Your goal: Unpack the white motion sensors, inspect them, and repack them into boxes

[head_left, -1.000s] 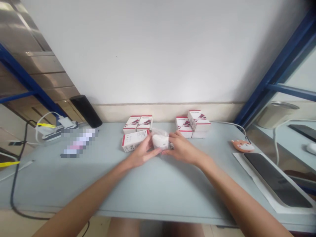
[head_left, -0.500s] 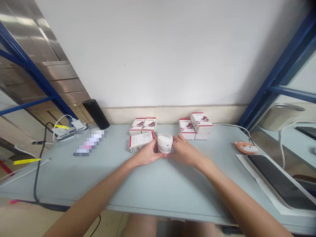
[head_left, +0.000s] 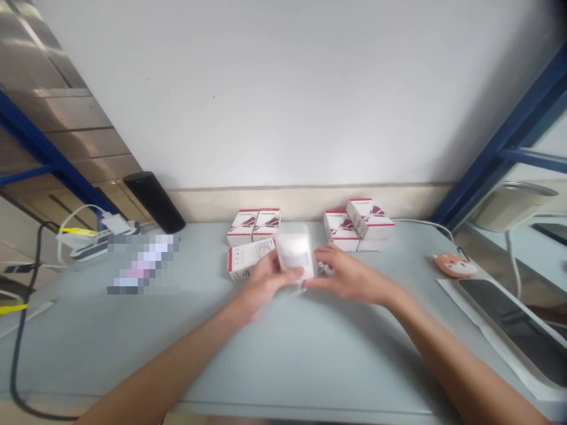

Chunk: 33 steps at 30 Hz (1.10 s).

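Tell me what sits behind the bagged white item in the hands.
Red-trimmed white boxes stand behind the bagged white item, between the left hand and right hand; whatever lies directly behind it is covered.

White object (head_left: 295, 251) between my hands: motion-blurred, exact kind can't tell, lower part hidden behind fingers of left hand (head_left: 268, 280) and right hand (head_left: 349, 280). Pixelated patch (head_left: 144, 264) at 9 o'clock: item under it unreadable. Print on white boxes (head_left: 243, 227) at 12 o'clock too small to read. Dark slab (head_left: 516, 330) at 4 o'clock cut off by right edge. Left forearm (head_left: 168, 354), right forearm (head_left: 469, 366) cut off by bottom edge.
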Available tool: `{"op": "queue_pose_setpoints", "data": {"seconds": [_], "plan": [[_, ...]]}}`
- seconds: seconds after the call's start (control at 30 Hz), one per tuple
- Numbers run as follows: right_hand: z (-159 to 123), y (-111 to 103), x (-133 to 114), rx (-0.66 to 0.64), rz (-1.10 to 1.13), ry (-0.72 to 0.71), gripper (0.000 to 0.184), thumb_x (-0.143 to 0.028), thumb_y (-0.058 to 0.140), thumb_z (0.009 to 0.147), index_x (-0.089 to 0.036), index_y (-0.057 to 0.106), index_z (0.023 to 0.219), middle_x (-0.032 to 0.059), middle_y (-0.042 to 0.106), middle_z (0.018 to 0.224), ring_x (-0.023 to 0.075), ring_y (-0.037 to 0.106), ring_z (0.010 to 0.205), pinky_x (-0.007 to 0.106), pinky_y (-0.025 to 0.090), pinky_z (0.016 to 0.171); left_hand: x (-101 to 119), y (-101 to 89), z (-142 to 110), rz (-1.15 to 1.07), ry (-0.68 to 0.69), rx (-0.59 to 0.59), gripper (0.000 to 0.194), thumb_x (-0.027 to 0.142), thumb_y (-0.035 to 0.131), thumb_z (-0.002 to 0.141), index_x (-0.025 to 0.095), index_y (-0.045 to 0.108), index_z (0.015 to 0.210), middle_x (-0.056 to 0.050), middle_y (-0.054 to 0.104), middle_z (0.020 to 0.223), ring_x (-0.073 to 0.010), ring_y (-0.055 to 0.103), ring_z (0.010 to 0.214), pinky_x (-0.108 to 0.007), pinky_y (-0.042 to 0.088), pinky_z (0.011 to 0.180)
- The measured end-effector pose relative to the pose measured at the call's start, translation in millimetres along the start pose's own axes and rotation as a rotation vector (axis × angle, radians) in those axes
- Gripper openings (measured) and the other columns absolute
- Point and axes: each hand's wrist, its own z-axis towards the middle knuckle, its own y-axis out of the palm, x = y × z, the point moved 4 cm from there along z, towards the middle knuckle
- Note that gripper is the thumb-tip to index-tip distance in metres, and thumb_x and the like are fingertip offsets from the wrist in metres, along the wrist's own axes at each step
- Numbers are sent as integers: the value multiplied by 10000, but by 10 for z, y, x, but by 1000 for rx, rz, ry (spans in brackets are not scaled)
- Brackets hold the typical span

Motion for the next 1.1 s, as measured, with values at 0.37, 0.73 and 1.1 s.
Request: {"op": "queue_pose_setpoints", "data": {"seconds": [0.37, 0.73, 1.1], "plan": [[62, 17, 71, 245, 438, 251, 442, -622, 686, 940, -208, 629, 796, 17, 680, 766, 160, 575, 678, 300, 440, 638, 103, -83, 86, -465, -67, -53, 334, 267, 753, 943, 184, 714, 1264, -124, 734, 1361, -323, 626, 1376, -494, 470, 1213], [79, -8, 110, 403, 857, 343, 437, -629, 763, 870, -206, 654, 849, 14, 645, 822, 161, 601, 749, 324, 515, 732, 147, -55, 39, -465, 14, 66, 616, 80, 831, 840, 316, 611, 1364, -15, 725, 1339, -228, 650, 1322, -471, 461, 1214], [81, 52, 147, 239, 861, 352, 525, -613, 827, 836, -218, 640, 1126, -4, 678, 797, 154, 593, 669, 323, 481, 653, 13, -198, 62, -141, 66, 206, 689, 280, 917, 802, 293, 533, 1375, -36, 703, 1246, -212, 690, 1162, -361, 558, 1031]]}}
